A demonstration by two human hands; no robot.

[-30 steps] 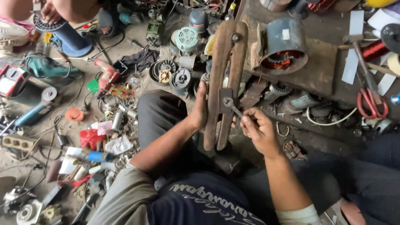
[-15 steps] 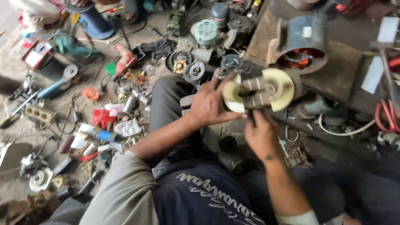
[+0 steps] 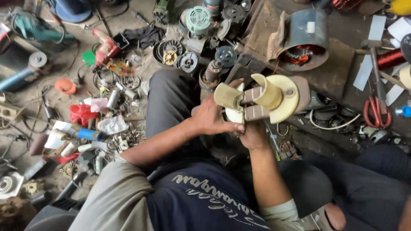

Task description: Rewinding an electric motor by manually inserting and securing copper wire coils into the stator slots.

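Note:
My left hand [image 3: 214,117] and my right hand [image 3: 253,134] together grip a cream-coloured plastic winding former [image 3: 267,99] with round flanges and brown wooden blocks between them. The left hand wraps its near end, fingers curled over the cream flange. The right hand holds it from below, mostly hidden behind the former. I hold it above my lap, over my dark trouser leg [image 3: 171,102].
Motor parts litter the ground: a teal fan cover [image 3: 198,20], a motor stator with copper winding [image 3: 302,40] on a wooden bench, red-handled pliers [image 3: 376,111], a red drill [image 3: 107,45], a blue angle grinder [image 3: 25,70], several small parts at left.
The long wooden frame and the wrench I held a second ago are gone; the cream former is in both hands, and the view has moved closer and shifted right.

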